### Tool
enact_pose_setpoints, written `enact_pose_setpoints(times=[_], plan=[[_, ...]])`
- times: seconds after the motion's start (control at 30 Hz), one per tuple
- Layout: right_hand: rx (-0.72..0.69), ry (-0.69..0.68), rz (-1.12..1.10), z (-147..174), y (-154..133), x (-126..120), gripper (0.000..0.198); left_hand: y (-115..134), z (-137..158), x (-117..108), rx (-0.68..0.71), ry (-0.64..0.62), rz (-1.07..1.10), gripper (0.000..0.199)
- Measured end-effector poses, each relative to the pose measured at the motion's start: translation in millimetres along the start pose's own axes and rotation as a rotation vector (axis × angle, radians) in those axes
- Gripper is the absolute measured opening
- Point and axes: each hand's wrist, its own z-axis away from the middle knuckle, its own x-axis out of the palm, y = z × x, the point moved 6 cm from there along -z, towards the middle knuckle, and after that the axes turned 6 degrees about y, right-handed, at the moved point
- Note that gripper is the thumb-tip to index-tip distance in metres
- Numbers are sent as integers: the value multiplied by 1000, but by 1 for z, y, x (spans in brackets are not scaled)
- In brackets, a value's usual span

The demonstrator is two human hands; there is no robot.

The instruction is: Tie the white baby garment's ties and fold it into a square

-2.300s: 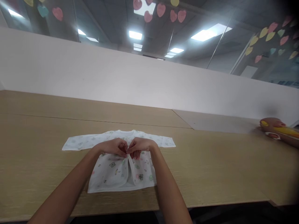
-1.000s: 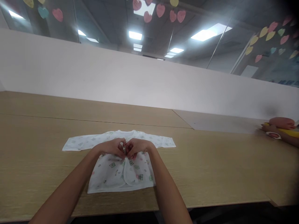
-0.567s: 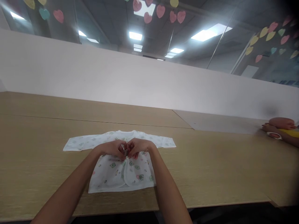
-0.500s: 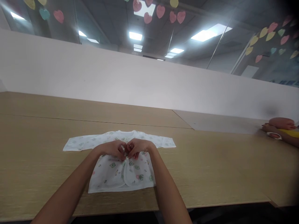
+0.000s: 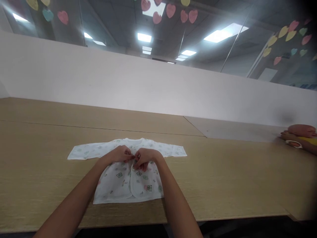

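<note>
A white baby shirt (image 5: 112, 186) printed with small green and pink figures lies face up on the wooden table, sleeves spread to both sides. Its front opening runs down the middle, the lower flaps rounded and overlapping. My left hand (image 5: 121, 154) pinches the cloth at the opening, at chest height. Close beside it, my right hand (image 5: 145, 158) is closed on the other front edge, its fingertips near the left ones. Both hands cover the upper part of the opening, so the fastening between the fingers is hidden.
The wooden table (image 5: 223, 178) reaches to a low white wall (image 5: 148, 89) with glass above it. A doll (image 5: 300, 134) with yellow clothing lies at the far right. Paper hearts (image 5: 170, 11) stick to the glass.
My left hand has shifted slightly up, its fingertips now higher on the opening. My right hand stays at about the same place. The shirt lies as before.
</note>
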Motion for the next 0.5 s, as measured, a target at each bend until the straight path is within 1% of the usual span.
enact_pose_setpoints(times=[0.17,0.23,0.27,0.3,0.33,0.4,0.47,0.5], plan=[[2,-3,-12,0,0,1,25,-1,-1,1,-19,39,-55,30],[-3,2,-36,1,3,-4,26,-1,-2,1,-29,45,-61,29],[-15,26,-68,2,6,-9,26,-2,-2,0,-40,54,-62,28],[-34,79,-118,3,9,-18,26,-3,-2,-2,-52,73,-67,28],[-53,166,-184,4,14,-29,25,-4,-2,-5,-66,102,-76,28],[-63,423,-306,8,31,-60,20,-10,0,-16,-86,199,-115,26],[-9,676,-304,17,55,-88,15,-20,4,-30,-69,314,-181,27],[37,762,-235,22,67,-100,12,-26,9,-37,-45,363,-220,30]])
